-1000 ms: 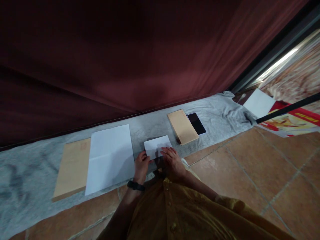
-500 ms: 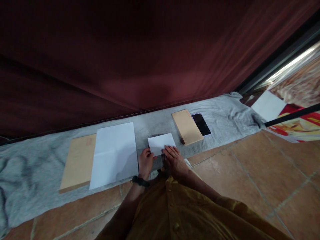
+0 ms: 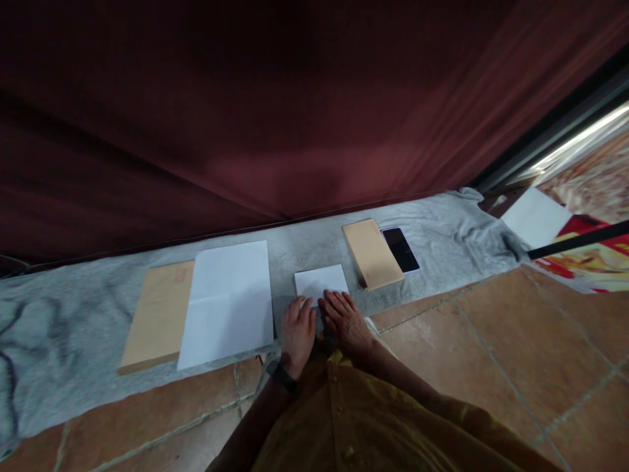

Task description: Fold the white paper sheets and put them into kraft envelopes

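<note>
A small white folded sheet of paper (image 3: 320, 278) lies on the grey cloth in front of me. My left hand (image 3: 299, 333), with a dark band at the wrist, rests its fingertips at the paper's near left edge, fingers stretched out. Flat on the near right corner lie the fingers of my right hand (image 3: 345, 320), pressing from above. To the left is a stack of large white paper (image 3: 228, 301), partly over or against a pile of brown envelopes (image 3: 160, 314). Smaller brown envelopes (image 3: 373, 252) are stacked to the right of my right hand.
A dark-screened phone (image 3: 400, 249) lies against the small envelopes. The grey cloth (image 3: 442, 229) covers a long, narrow surface below a dark red curtain (image 3: 295, 131). Tiled floor (image 3: 457, 347) runs along its near side. A colourful printed sheet (image 3: 590, 255) is at far right.
My left hand has turned and shifted right, its fingers now laid on the paper's near edge rather than pinching its corner. My right hand stays on the paper. The view has shifted slightly.
</note>
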The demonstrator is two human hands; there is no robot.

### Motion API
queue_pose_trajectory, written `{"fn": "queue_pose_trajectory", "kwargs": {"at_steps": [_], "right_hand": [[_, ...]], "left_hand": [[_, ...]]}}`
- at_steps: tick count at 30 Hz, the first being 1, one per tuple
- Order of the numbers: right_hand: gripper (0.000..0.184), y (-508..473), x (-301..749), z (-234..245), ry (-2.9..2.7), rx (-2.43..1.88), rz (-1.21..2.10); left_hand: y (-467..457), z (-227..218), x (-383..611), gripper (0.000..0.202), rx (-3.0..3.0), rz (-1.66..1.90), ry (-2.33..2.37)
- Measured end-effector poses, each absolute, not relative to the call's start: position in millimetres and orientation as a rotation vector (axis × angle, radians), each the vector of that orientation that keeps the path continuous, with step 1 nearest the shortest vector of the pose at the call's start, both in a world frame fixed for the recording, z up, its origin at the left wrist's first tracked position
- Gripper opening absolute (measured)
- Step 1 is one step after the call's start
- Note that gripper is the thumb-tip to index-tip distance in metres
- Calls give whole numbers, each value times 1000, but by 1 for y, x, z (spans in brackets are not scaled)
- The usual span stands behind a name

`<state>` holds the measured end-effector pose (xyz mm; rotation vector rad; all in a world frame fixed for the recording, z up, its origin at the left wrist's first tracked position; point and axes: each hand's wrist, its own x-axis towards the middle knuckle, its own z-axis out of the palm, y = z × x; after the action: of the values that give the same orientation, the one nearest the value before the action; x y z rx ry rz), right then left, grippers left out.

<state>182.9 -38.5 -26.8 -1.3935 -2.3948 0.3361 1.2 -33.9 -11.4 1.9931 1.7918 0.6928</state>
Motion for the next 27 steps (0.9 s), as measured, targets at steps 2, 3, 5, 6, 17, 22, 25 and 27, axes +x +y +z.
{"fn": "queue_pose_trajectory", "kwargs": {"at_steps": [2,3,5,6,17,22,25,27], "right_hand": [[49,-39,184,-28,-2410,-1378,330],[49,-39,184,-29,-2418,-1368,326],[49,-39,185,-30,-2434,-1354,315],[48,-39,185,-31,-2438,-1354,307],[49,-41,192,-34,-2446,-1402,244],[50,-48,210,-36,-2377,-1465,233],[52,-52,218,-39,-2315,-1507,206],[52,-54,221,-42,-2273,-1538,193]], "left_hand": [[-44,-21,4,43,2199,583,1671],[-48,-26,5,46,2268,536,1645],[-54,-34,7,52,2362,465,1645],[-56,-37,7,54,2396,437,1650],[-58,-44,5,60,2441,407,1648],[-65,-46,3,64,2378,499,1718],[-70,-46,1,66,2379,509,1763],[-72,-44,0,66,2393,502,1790]]}}
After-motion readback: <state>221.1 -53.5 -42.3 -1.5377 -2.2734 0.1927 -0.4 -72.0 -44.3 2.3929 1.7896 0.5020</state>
